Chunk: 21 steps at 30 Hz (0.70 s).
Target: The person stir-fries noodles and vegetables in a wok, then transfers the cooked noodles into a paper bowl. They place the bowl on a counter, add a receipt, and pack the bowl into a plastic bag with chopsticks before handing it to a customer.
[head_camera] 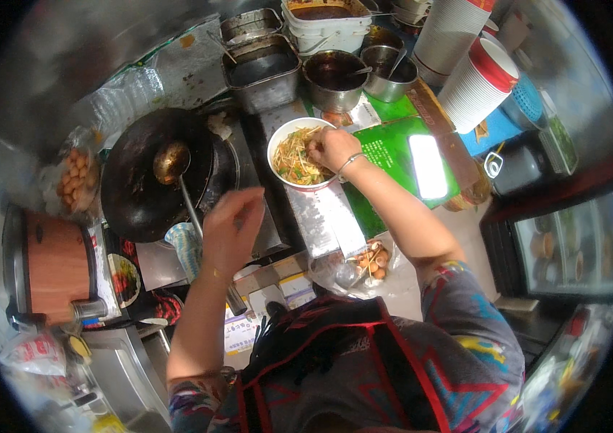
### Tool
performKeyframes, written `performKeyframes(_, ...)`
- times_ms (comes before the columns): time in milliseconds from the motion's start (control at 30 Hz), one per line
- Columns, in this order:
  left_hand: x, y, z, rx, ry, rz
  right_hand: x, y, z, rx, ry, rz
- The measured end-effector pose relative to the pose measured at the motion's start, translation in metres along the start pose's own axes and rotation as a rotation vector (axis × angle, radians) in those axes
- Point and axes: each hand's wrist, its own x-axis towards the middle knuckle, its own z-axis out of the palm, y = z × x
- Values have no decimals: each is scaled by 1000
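Note:
My right hand (pixel 334 151), with a bangle at the wrist, reaches over the rim of a white paper bowl (pixel 279 130). Its fingertips are in or just above the stir-fried noodles (pixel 298 157), which are mixed with greens; whether they grip anything is hidden. Slightly blurred, my left hand (pixel 233 224) hovers beside the metal ladle's handle, fingers loosely bent, with nothing visible in it. The ladle (pixel 172 162) rests with its bowl in a blackened wok (pixel 133 184), and its handle passes behind my left forearm. A patterned cloth (pixel 184 246) lies near the wok's edge.
Metal sauce pots (pixel 335 81) and a rectangular pan (pixel 260 67) stand at the back. Stacked paper bowls (pixel 480 86) tower at right, behind a lit phone (pixel 428 166). Eggs (pixel 76 176) sit left of the wok, above a large cooker (pixel 57 265). A bag of eggshells (pixel 372 262) hangs nearby.

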Motion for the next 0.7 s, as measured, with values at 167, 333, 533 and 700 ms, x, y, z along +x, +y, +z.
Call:
performKeyframes(167, 76, -36, 44, 289, 4, 170, -42, 18, -36, 306, -8, -24)
performKeyframes(333, 111, -63, 89, 463, 41, 319, -127, 46, -56, 257, -328, 193)
performKeyframes(533, 123, -75, 104, 568, -123, 192, -199, 71, -23, 267, -252, 271)
performKeyframes(700, 128, -78, 108, 617, -215, 177, -208, 69, -11, 328, -274, 346)
